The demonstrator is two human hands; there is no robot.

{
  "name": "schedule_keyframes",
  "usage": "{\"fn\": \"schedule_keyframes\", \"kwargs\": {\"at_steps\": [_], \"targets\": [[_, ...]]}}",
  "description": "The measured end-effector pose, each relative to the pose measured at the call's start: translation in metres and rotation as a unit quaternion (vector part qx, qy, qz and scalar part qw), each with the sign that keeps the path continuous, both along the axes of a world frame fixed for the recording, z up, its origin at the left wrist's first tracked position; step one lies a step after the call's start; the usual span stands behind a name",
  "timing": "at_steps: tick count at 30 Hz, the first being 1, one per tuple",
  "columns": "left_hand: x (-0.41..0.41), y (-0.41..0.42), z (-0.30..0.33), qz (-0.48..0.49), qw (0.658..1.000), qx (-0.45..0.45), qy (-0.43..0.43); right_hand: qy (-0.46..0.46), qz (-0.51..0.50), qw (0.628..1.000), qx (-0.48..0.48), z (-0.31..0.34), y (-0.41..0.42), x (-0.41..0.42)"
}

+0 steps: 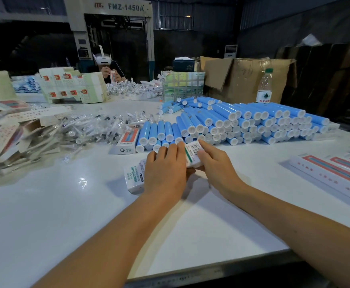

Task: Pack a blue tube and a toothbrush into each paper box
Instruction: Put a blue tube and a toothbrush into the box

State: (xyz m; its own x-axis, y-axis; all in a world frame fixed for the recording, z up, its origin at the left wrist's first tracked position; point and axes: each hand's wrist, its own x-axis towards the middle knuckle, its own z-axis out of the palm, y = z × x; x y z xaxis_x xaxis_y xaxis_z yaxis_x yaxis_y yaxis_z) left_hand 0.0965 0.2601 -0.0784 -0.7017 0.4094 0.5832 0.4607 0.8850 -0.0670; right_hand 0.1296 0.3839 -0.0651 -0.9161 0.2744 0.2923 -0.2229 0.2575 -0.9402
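A white paper box [193, 153] with a barcode and green stripe lies on the white table [66, 204] between my hands. My left hand [165, 171] lies over its left part, fingers curled round it. My right hand [215, 163] pinches its right end with thumb and fingers. A large pile of blue tubes [242, 121] with white caps lies just behind. Wrapped toothbrushes [95, 127] are heaped to the left of the tubes. Another white box [133, 178] lies under my left wrist's left side.
Flat and folded boxes [1, 134] pile at the left. Packed boxes [332, 171] lie in a row at the right. A boxed unit [126, 141] leans by the tubes. A water bottle [264, 88] and cardboard carton [246, 77] stand behind. Another person [107, 67] works across the table.
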Motion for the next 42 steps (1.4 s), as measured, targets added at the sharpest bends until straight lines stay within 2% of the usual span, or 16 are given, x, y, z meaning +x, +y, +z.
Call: {"fn": "schedule_keyframes", "kwargs": {"at_steps": [8, 16, 20, 23, 24, 25, 27, 29, 31, 32, 33, 35, 37, 40, 42], "targets": [[-0.001, -0.005, 0.004, 0.017, 1.000, 0.018, -0.011, 0.057, -0.105, 0.992, 0.032, -0.003, 0.004, -0.001], [-0.002, -0.001, 0.004, 0.030, 1.000, -0.009, -0.003, 0.069, -0.100, 0.989, 0.082, -0.002, 0.005, -0.001], [-0.004, -0.005, 0.014, 0.027, 0.999, 0.046, -0.003, 0.096, -0.065, 0.992, 0.051, 0.002, 0.003, 0.002], [-0.002, -0.011, 0.028, -0.031, 0.985, 0.172, 0.006, 0.129, -0.038, 0.991, 0.027, 0.003, 0.000, 0.004], [0.000, -0.013, 0.033, -0.086, 0.965, 0.249, -0.004, 0.137, -0.033, 0.990, 0.021, 0.003, 0.000, 0.004], [0.003, -0.014, 0.038, -0.156, 0.926, 0.342, -0.031, 0.140, -0.028, 0.990, 0.020, 0.002, 0.001, 0.005], [0.008, -0.015, 0.046, -0.260, 0.795, 0.533, -0.132, 0.132, -0.007, 0.991, 0.032, 0.000, 0.001, 0.005], [0.008, -0.014, 0.050, -0.264, 0.637, 0.673, -0.268, 0.109, 0.028, 0.991, 0.074, -0.003, 0.000, 0.005], [0.004, -0.012, 0.047, -0.262, 0.485, 0.749, -0.367, 0.078, 0.064, 0.987, 0.128, -0.006, -0.004, 0.005], [0.002, -0.012, 0.046, -0.257, 0.429, 0.770, -0.397, 0.070, 0.075, 0.981, 0.162, -0.007, -0.006, 0.005], [0.001, -0.011, 0.045, -0.248, 0.389, 0.781, -0.420, 0.067, 0.077, 0.974, 0.204, -0.009, -0.007, 0.004], [-0.001, -0.011, 0.041, -0.227, 0.343, 0.794, -0.448, 0.067, 0.069, 0.956, 0.278, -0.011, -0.008, 0.003], [-0.002, -0.012, 0.038, -0.210, 0.321, 0.800, -0.462, 0.067, 0.066, 0.948, 0.305, -0.011, -0.008, 0.003], [-0.003, -0.013, 0.037, -0.194, 0.322, 0.799, -0.469, 0.057, 0.067, 0.947, 0.310, -0.011, -0.008, 0.002], [-0.003, -0.014, 0.036, -0.176, 0.347, 0.800, -0.456, 0.051, 0.067, 0.947, 0.311, -0.012, -0.007, 0.001]]}}
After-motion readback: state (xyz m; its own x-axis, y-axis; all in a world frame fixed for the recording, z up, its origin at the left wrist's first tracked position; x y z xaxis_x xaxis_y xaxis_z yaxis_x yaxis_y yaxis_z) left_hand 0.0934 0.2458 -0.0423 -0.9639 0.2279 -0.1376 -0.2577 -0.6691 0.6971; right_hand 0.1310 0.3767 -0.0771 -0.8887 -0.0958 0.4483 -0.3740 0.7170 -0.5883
